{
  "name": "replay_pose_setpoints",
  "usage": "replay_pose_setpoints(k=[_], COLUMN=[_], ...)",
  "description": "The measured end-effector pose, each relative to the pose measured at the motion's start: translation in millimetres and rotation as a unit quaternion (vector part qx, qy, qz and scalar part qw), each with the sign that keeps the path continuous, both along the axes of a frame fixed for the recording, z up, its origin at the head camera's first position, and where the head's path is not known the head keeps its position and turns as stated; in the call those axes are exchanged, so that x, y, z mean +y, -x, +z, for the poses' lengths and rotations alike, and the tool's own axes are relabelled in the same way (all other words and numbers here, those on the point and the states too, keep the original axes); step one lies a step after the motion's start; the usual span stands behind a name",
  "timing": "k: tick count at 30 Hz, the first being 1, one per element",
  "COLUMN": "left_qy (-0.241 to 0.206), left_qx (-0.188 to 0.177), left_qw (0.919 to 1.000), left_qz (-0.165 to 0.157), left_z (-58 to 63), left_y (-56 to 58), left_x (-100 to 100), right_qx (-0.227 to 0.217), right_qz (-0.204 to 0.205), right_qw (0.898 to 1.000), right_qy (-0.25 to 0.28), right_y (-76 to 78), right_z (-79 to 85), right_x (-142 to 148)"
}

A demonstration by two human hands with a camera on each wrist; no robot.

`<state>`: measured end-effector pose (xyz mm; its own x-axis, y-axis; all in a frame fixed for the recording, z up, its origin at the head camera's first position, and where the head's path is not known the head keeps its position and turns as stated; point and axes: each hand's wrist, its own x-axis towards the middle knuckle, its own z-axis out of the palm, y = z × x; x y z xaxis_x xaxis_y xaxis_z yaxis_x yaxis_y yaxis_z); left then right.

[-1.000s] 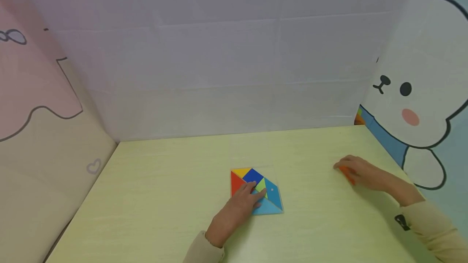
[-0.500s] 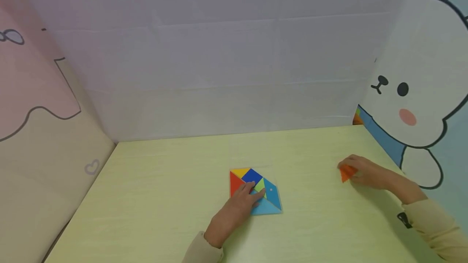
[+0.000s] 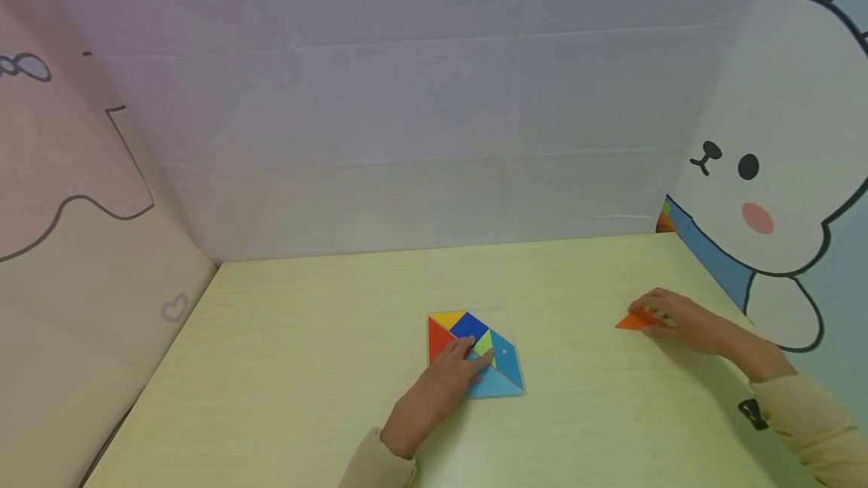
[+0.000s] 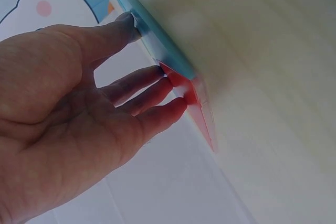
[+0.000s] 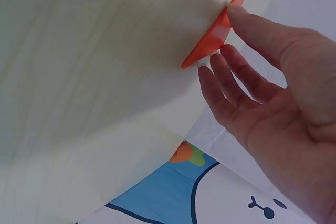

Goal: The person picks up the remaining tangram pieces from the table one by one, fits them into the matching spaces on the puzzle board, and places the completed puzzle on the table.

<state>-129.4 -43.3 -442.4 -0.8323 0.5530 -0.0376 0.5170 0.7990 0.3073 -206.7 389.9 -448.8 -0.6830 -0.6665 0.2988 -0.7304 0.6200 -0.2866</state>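
Several tangram pieces lie fitted together at the middle of the table: a red triangle (image 3: 437,339), a yellow triangle (image 3: 447,318), a dark blue square (image 3: 469,327), a light green piece (image 3: 484,343), a blue piece with a white dot (image 3: 506,361) and a light blue piece (image 3: 498,385). My left hand (image 3: 434,399) rests its fingertips on them, covering part of the red and light blue ones. Over at the right, my right hand (image 3: 685,322) pinches an orange triangle piece (image 5: 212,38) between thumb and fingertips, close over the table, with one pointed corner facing left.
The pale yellow table (image 3: 305,352) ends at a white sheet (image 3: 407,111) behind. A printed panel with a cartoon animal (image 3: 780,134) borders the right side, near my right forearm. At the left stands a pink and cream panel (image 3: 74,247).
My right hand has turned the orange triangle piece in its fingers; its tip pointed down half a second ago and points left now. The left hand stays put.
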Motion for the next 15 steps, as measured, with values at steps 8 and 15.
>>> replay_pose_setpoints(k=[8,15], left_qy=[0.0,-0.002], left_qx=[0.003,0.005], left_qw=[1.0,1.0], left_qz=[0.0,-0.002], left_z=[-1.0,-2.6], left_y=[0.5,1.1], left_x=[-0.7,-1.1], right_qx=[-0.03,-0.023], right_qz=[-0.039,-0.051], right_qw=[0.999,0.996], right_qy=[0.009,0.067], right_y=[0.7,-1.1], right_z=[-0.8,-6.6], right_x=[-0.5,3.3])
